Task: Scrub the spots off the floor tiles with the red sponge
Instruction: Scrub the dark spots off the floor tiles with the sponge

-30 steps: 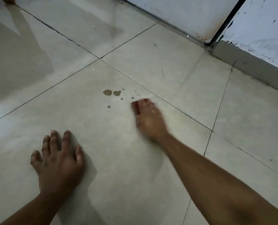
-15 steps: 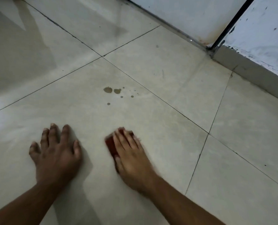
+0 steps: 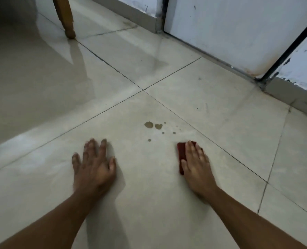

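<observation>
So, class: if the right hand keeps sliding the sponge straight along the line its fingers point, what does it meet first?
The right hand, flat on the red sponge, points up and slightly left. The small right-hand spots probably come first; the two big spots lie further left.

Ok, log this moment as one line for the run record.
right hand: flat on red sponge, pressing it to the tile | left hand: braced flat on floor | brown spots: unscrubbed, just ahead of sponge
</observation>
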